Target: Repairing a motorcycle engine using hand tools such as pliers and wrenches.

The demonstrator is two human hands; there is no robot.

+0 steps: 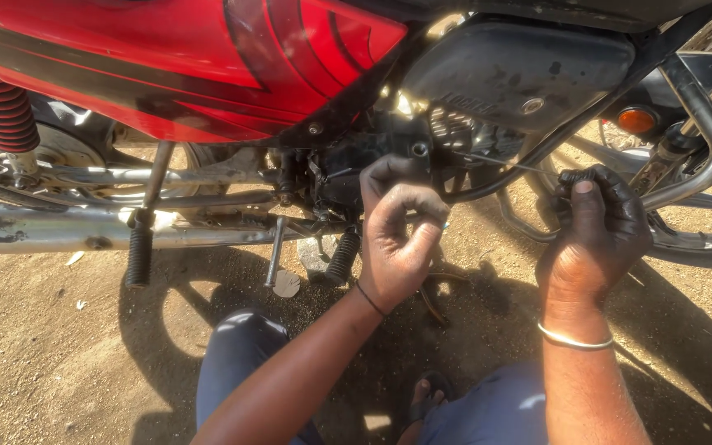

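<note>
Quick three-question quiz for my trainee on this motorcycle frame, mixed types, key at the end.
1. True or false: the left hand is raised in front of the engine.
2. Which hand pinches the thin wire? A left, B right.
3. Fill in: the side panel is coloured ____.

Key: 1 true. 2 B, the right hand holds its end. 3 red.

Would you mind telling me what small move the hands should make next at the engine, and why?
Probably bring the left hand closer to the engine. Both hands are greasy; the right hand pinches what looks like a thin cable running toward the engine, while the left's fingers hang curled just short of it.
</note>
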